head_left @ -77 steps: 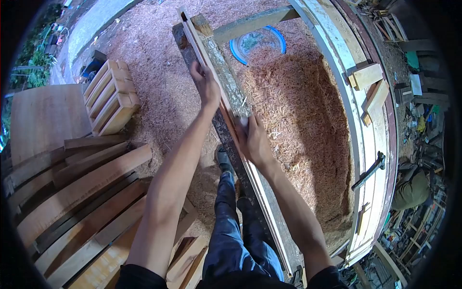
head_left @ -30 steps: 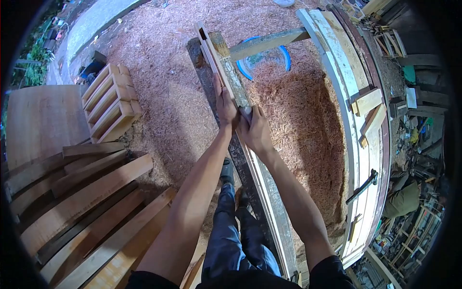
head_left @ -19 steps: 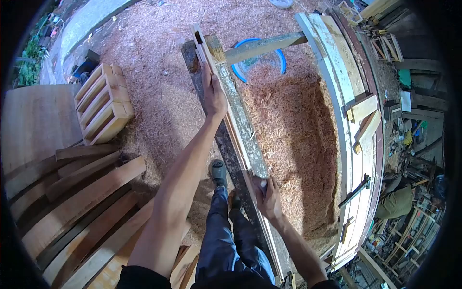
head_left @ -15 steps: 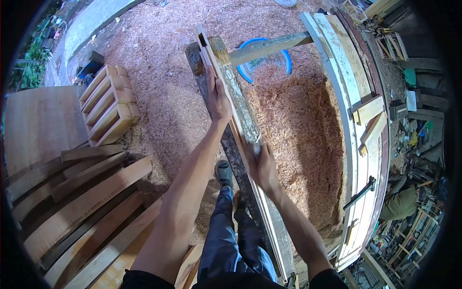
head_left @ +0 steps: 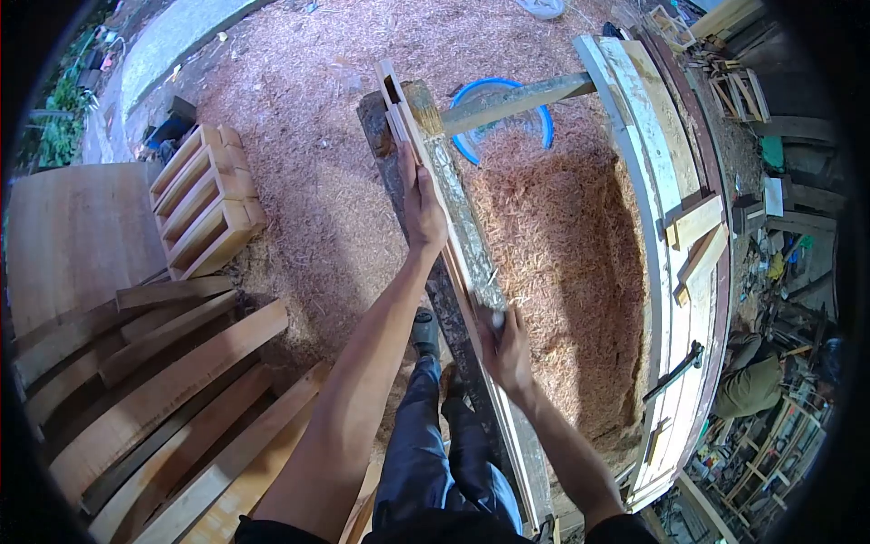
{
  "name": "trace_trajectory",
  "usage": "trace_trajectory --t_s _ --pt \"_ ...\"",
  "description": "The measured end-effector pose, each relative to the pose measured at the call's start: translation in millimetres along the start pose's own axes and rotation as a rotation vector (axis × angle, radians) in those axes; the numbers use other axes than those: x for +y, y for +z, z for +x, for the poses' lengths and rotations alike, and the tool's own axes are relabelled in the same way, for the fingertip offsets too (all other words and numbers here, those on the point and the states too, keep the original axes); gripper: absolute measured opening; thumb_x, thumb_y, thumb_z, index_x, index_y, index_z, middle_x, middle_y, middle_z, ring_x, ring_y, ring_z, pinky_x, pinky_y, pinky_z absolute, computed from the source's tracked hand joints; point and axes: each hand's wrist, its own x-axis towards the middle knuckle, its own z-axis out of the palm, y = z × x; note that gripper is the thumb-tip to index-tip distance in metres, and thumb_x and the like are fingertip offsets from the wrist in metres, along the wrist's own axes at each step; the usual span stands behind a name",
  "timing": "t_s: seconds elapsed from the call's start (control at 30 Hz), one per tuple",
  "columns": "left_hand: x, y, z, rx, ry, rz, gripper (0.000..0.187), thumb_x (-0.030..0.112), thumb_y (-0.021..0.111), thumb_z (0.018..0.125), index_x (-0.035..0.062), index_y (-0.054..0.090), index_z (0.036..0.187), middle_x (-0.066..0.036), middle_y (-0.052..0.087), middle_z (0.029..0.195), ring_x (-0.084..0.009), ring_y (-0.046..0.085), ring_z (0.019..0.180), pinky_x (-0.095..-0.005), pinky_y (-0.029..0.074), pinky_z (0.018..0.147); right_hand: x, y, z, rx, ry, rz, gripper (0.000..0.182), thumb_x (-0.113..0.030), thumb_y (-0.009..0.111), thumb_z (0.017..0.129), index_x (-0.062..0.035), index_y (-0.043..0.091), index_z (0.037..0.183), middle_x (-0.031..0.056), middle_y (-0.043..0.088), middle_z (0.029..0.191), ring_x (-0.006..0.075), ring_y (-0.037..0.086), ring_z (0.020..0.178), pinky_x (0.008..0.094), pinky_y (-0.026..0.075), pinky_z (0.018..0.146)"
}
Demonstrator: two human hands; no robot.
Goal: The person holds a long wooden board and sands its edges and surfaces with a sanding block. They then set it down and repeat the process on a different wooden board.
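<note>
We're catching the work partway: the slot at the far end of the wooden strip [head_left: 410, 129] is already showing, cut clean, while the right hand [head_left: 509, 358] is working midway down. How much of the strip's surface is finished, and how much is left, we can't tell from here.

The strip is lying lengthwise along the worn beam [head_left: 467, 218], its slotted tip poking just past the beam's far end. Our left hand is lying open along the strip's left side [head_left: 425, 218] — fingers stretching toward that tip, not wrapping round. Our right hand is gripping a small pale thing [head_left: 497, 319] at the beam's right edge; what it is, we can't make out.

Now the textures: the strip is looking pale, straight and crisp-edged, the beam rough and mottled. Curly shavings [head_left: 553, 236] are heaping beside it, spilling up to the blue-rimmed tub [head_left: 549, 122]. Over left, slatted frames [head_left: 237, 168] are standing assembled, beyond broad reddish planks [head_left: 172, 399] — and on the right, a dark tool [head_left: 675, 374] is lying across the long whitish boards [head_left: 666, 299].
</note>
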Motion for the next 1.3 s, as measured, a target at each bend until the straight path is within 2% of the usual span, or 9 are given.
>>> trace_trajectory --t_s 0.2,0.33,0.5,0.57,0.73,0.8,1.0,1.13,1.3 --pt "-17 -2 1 0.003 0.054 0.025 0.053 0.028 0.031 0.105 0.0071 0.021 0.153 -0.014 0.019 0.160 -0.0281 0.018 0.148 -0.0384 0.016 0.121 -28 21 122 0.082 -0.070 0.048 0.022 -0.012 0.059 0.091 0.0063 0.049 0.096 0.0254 0.051 0.088 0.0405 0.053 0.071 0.0482 0.045 0.066" --pt "-10 -6 12 0.006 0.014 0.165 0.052 0.028 0.031 0.105 0.0069 0.024 0.152 -0.017 0.022 0.157 -0.0319 0.023 0.145 -0.0390 0.021 0.119 -11 -2 30 -0.050 -0.023 -0.029 0.026 -0.010 0.057 0.093 0.0089 0.052 0.110 0.0283 0.053 0.095 0.0433 0.058 0.086 0.0502 0.048 0.072" --pt "-27 -4 38 0.084 0.040 0.252 0.056 0.042 0.026 0.106 0.0109 0.025 0.153 -0.017 0.029 0.154 -0.0318 0.025 0.142 -0.0413 0.020 0.114 -12 -19 -20 -0.066 0.152 0.033 0.034 -0.004 0.057 0.088 0.0127 0.047 0.116 0.0307 0.053 0.096 0.0457 0.057 0.080 0.0509 0.049 0.071" --pt "-16 -4 29 0.065 -0.089 0.240 0.057 0.044 0.024 0.106 0.0135 0.026 0.154 -0.016 0.031 0.154 -0.0292 0.034 0.133 -0.0413 0.022 0.110 -8 1 11 -0.032 0.098 -0.054 0.027 -0.007 0.054 0.094 0.0071 0.051 0.117 0.0286 0.053 0.103 0.0479 0.057 0.092 0.0498 0.050 0.079" --pt "-42 -5 43 0.130 0.103 0.275 0.055 0.043 0.031 0.105 0.0148 0.031 0.153 -0.017 0.051 0.134 -0.0260 0.043 0.107 -0.0381 0.029 0.101 -29 35 166 0.141 -0.137 0.062 0.022 -0.012 0.061 0.089 0.0052 0.050 0.098 0.0261 0.055 0.089 0.0429 0.057 0.077 0.0493 0.048 0.070" --pt "-50 -3 50 0.052 -0.033 -0.051 0.056 0.043 0.031 0.105 0.0127 0.032 0.152 -0.018 0.055 0.128 -0.0258 0.045 0.100 -0.0388 0.030 0.100 -22 39 173 0.130 -0.158 0.069 0.022 -0.012 0.061 0.090 0.0054 0.049 0.096 0.0270 0.055 0.090 0.0433 0.056 0.076 0.0494 0.047 0.069" --pt "-16 -6 34 0.060 -0.024 0.223 0.058 0.044 0.027 0.106 0.0135 0.027 0.154 -0.013 0.048 0.134 -0.0234 0.036 0.102 -0.0369 0.029 0.100 -16 -9 15 -0.042 0.013 0.042 0.046 -0.011 0.056 0.093 0.0108 0.038 0.129 0.0340 0.055 0.096 0.0525 0.057 0.086 0.0549 0.049 0.073" --pt "-22 -6 37 0.054 -0.069 0.123 0.055 0.039 0.030 0.106 0.0122 0.027 0.154 -0.014 0.047 0.138 -0.0253 0.043 0.101 -0.0392 0.036 0.096 -28 12 78 -0.043 0.120 0.046 0.035 -0.010 0.056 0.092 0.0111 0.043 0.116 0.0344 0.054 0.098 0.0511 0.057 0.085 0.0538 0.049 0.072" --pt "-47 -10 52 0.108 0.271 0.198 0.051 0.029 0.039 0.104 0.0068 0.037 0.149 -0.021 0.061 0.120 -0.0268 0.058 0.087 -0.0403 0.048 0.078 -37 38 179 0.116 -0.061 0.074 0.027 -0.009 0.057 0.091 0.0104 0.048 0.106 0.0336 0.053 0.097 0.0483 0.058 0.086 0.0525 0.049 0.072"
